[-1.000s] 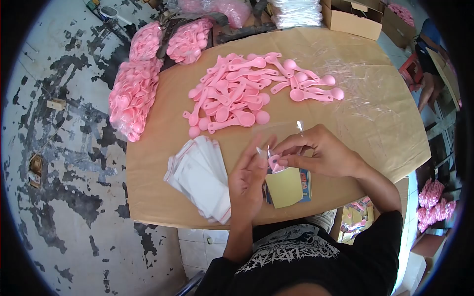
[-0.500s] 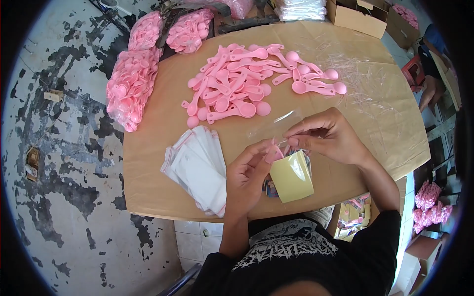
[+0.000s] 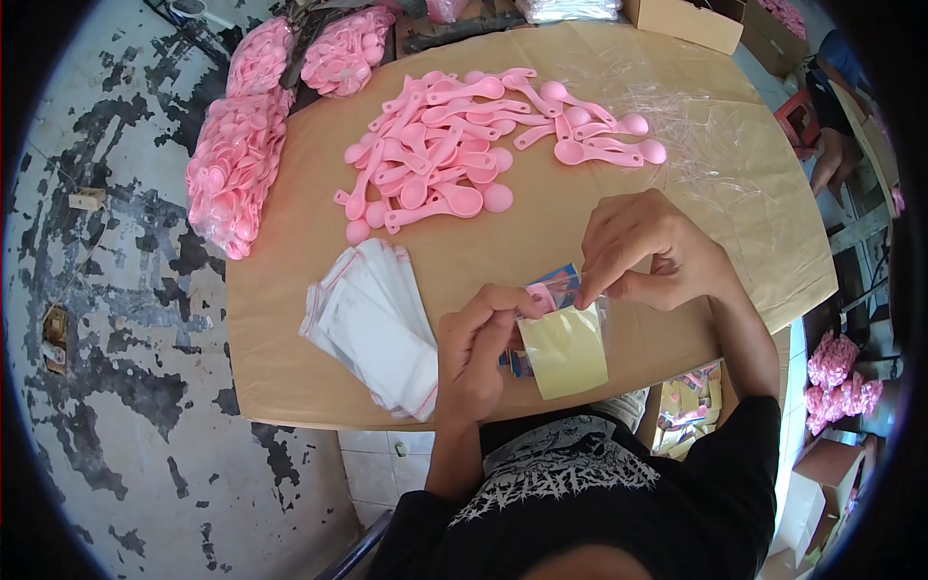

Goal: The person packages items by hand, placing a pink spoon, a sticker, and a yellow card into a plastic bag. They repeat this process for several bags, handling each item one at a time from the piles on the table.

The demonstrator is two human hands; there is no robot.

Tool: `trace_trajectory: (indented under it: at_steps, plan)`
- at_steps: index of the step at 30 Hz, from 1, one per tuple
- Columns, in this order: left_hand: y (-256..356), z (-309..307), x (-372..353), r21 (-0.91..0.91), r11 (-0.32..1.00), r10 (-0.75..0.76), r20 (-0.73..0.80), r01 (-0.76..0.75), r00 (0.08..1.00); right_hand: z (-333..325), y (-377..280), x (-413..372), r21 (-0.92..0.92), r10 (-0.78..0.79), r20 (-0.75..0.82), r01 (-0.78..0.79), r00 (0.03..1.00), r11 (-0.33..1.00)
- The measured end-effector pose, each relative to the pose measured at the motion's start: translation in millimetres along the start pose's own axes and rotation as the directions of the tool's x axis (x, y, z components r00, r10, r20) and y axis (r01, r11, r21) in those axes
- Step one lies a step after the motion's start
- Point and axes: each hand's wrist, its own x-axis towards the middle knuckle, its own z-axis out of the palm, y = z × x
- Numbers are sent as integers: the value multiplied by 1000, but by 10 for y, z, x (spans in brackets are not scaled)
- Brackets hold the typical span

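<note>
A small clear plastic bag [image 3: 565, 356] with a pale yellow card in it is gripped along its left edge by my left hand [image 3: 471, 353], thumb against fingers. A bit of pink shows inside near the bag's top. My right hand [image 3: 662, 253] pinches the upper right corner of the bag. Behind the bag, dark blue printed cards [image 3: 522, 365] lie partly hidden on the table. Left of my hands is a fanned stack of clear bags [image 3: 372, 329]. Beyond them spreads a heap of pink measuring spoons [image 3: 435, 159].
Large bags of pink spoons [image 3: 237, 169] stand at the table's left edge. Loose clear plastic strips [image 3: 701, 135] litter the right side. A cardboard box [image 3: 686, 24] sits at the back. Below the table, a box holds packed bags [image 3: 691, 411]. Another person's hand [image 3: 833, 159] shows at far right.
The bag's clear top flap, which stood up before, no longer sticks up. My right hand has shifted to the bag's upper right corner. The whole view has shifted slightly.
</note>
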Motion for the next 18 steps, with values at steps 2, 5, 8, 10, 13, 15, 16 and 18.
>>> trace_trajectory:
  at_steps: [2,5,8,10,13,15,16,18]
  plan:
    - [13,61,3,-121,992,-43,-36,39,998,8,1,1,-7,16,-7,-16,1000,1000]
    - [-63,33,1,-99,994,-51,-1,51,999,16,43,-1,-29,-16,-14,16,1000,999]
    - [-37,108,15,-40,993,-113,23,114,993,-53,22,-61,-114,178,-143,-194,974,974]
    - [-74,161,21,-89,986,-140,16,141,990,-79,-67,-55,-64,327,-192,-344,925,937]
    - [-72,222,28,-80,987,-138,33,140,990,32,-334,8,168,466,-86,-448,881,878]
    - [-52,250,-39,-65,991,-113,24,115,993,132,-345,-78,-23,472,-32,-473,881,881]
    - [-16,248,-87,-58,994,-87,5,87,996,152,-357,-113,-64,433,-43,-435,900,898]
    - [245,141,-229,-78,992,-101,-57,96,993,50,-492,-128,-164,457,14,-448,890,879]
